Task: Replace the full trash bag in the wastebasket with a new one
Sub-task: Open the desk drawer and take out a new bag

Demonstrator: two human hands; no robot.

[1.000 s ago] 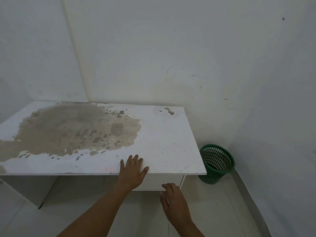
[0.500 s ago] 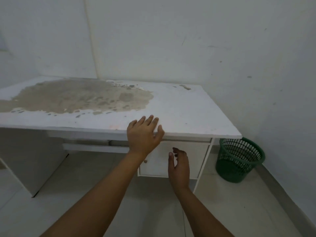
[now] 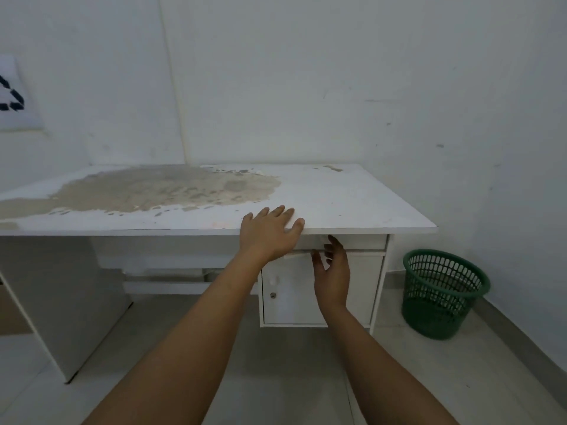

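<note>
While the left hand (image 3: 270, 233) lies flat with straight fingers on the front edge of the tabletop (image 3: 352, 197), the right hand (image 3: 333, 271) hangs just below and to its right, fingers loosely spread and gripping nothing, in front of the drawer (image 3: 362, 242) above the cabinet door (image 3: 294, 296). Farther right of that hand and lower, well apart, the green wastebasket (image 3: 441, 292) stands upright on the floor (image 3: 306, 363) by the wall, its open mouth up. No bag shows through its mesh. The right hand is the nearer one.
</note>
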